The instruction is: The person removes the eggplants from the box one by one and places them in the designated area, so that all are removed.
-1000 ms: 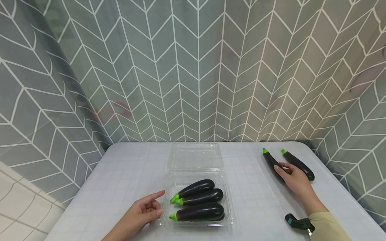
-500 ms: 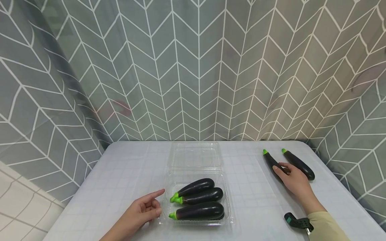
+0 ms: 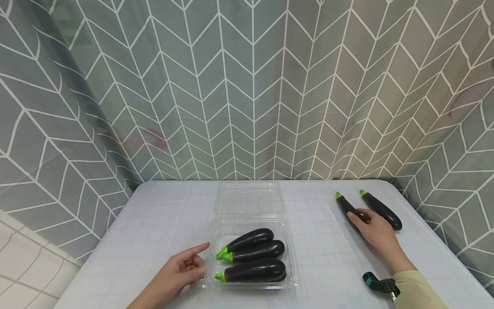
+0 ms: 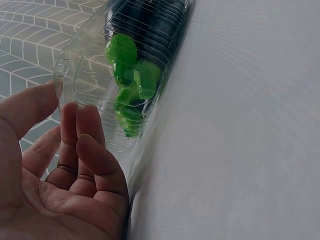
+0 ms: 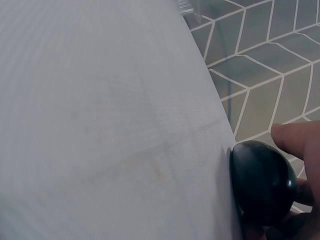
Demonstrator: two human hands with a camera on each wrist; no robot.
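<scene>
My right hand [image 3: 374, 229] grips a dark eggplant [image 3: 344, 206] with a green stem end, lying at the right of the table. In the right wrist view its rounded end [image 5: 260, 180] is close against the cloth, thumb and fingers around it. A second eggplant [image 3: 382, 210] lies just right of it. My left hand [image 3: 178, 271] stays at the left side of a clear plastic clamshell box [image 3: 292, 270], index finger extended and the others loosely bent. The left wrist view has fingertips right at the box's rim [image 4: 62, 75]. Several eggplants [image 3: 256, 270] lie inside, green ends [image 4: 121, 52] to the left.
The box's lid [image 3: 248, 201] is folded back toward the far side of the table [image 3: 166, 214]. A white cloth covers the table. A grey patterned curtain [image 3: 254, 107] hangs behind and at both sides. A black strap device [image 3: 380, 284] sits on the right wrist.
Hardly anything moves. The right hand, still on its eggplant, shifts very slightly left, and the left hand stays beside the box.
</scene>
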